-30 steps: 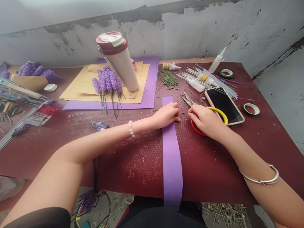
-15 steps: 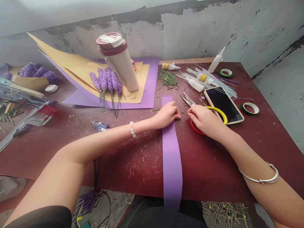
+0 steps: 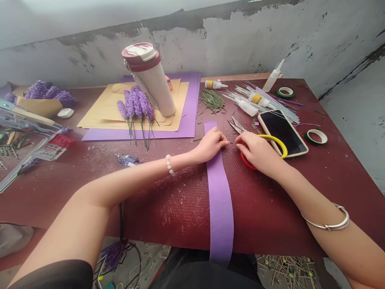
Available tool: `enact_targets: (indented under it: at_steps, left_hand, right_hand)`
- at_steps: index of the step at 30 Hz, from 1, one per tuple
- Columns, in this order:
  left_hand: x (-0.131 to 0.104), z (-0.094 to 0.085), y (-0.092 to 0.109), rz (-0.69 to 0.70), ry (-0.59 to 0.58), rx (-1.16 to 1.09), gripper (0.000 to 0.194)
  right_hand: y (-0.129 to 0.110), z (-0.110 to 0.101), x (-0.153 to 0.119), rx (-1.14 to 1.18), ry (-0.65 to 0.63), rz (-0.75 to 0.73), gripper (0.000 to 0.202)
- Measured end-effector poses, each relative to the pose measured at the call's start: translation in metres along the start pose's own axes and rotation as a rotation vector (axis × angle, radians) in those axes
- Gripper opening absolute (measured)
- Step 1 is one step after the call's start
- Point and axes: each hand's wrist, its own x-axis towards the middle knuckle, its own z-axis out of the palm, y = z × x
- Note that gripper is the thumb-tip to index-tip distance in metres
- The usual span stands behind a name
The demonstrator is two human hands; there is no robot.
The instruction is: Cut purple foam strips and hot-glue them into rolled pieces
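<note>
A long purple strip runs from the middle of the table over its front edge toward my lap. My left hand rests on the strip near its far end, thumb and fingers pinched together; what they hold, if anything, is too small to make out. Close on its right, my right hand is also closed at the fingertips, lying over scissors with red and yellow handles. The scissor blades point up and left beyond the hand. Nothing can be made out between the right fingertips.
A tumbler stands on tan paper beside purple flower stems. On the right lie a phone, glue bottles, white sticks and green tape rolls. A small blue object is left of my hands.
The raised corner of the tan and purple paper at the left has dropped flat. The near part of the purple strip has shifted slightly right. Both hands have stayed nearly in place.
</note>
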Motion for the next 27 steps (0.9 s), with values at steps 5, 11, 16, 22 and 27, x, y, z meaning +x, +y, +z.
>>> enact_targets:
  at_steps: [5, 11, 16, 22, 27]
  left_hand:
    - [0.005, -0.004, -0.001, -0.047, 0.023, -0.137, 0.028]
    - [0.001, -0.006, -0.007, -0.058, 0.056, -0.34, 0.024]
    - [0.0, -0.005, -0.011, -0.085, 0.068, -0.468, 0.027]
    - [0.0, -0.005, -0.012, -0.105, 0.062, -0.536, 0.027]
    - [-0.002, -0.007, -0.012, -0.126, 0.074, -0.551, 0.029]
  right_hand:
    - [-0.003, 0.012, 0.008, 0.055, 0.031, 0.038, 0.011]
    - [-0.012, 0.007, 0.009, 0.035, -0.044, -0.012, 0.01]
    - [-0.016, 0.019, 0.01, -0.048, -0.08, -0.101, 0.009]
    - [-0.009, 0.036, 0.014, 0.006, -0.063, -0.115, 0.018]
    - [-0.005, 0.025, 0.018, 0.149, 0.096, 0.007, 0.021]
